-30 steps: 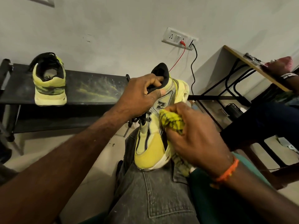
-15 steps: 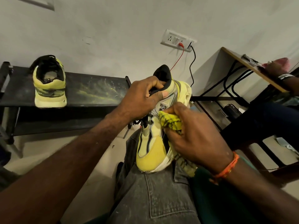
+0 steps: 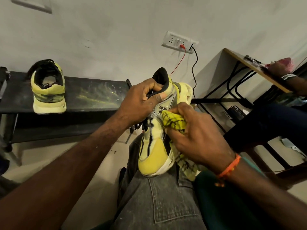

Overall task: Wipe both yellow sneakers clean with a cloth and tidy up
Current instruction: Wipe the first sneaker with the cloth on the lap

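From the head view, the sneaker (image 3: pixel 154 138) stands toe-down on the person's knee (image 3: pixel 159 201), heel up toward the wall. The left hand (image 3: pixel 141 100) grips it at the collar, thumb outside and fingers hooked into the opening. The right hand (image 3: pixel 197 138) is curled round a bunched yellow cloth (image 3: pixel 174 121) and presses it against the shoe's side, just below the logo; a tail of cloth hangs down past the sole. The second sneaker (image 3: pixel 48 88) sits heel-out on a dark bench (image 3: pixel 93 97) by the wall, well apart from both hands.

To my eye the risk lies in that perch: only the toe rests on the knee, so a hard rub sideways could twist the shoe out of the left hand's hold and drop it to the floor. The loose laces (image 3: pixel 142 125) dangle close to the cloth and might snag in it. The hanging tail could also drag dirt back across the sole edge.
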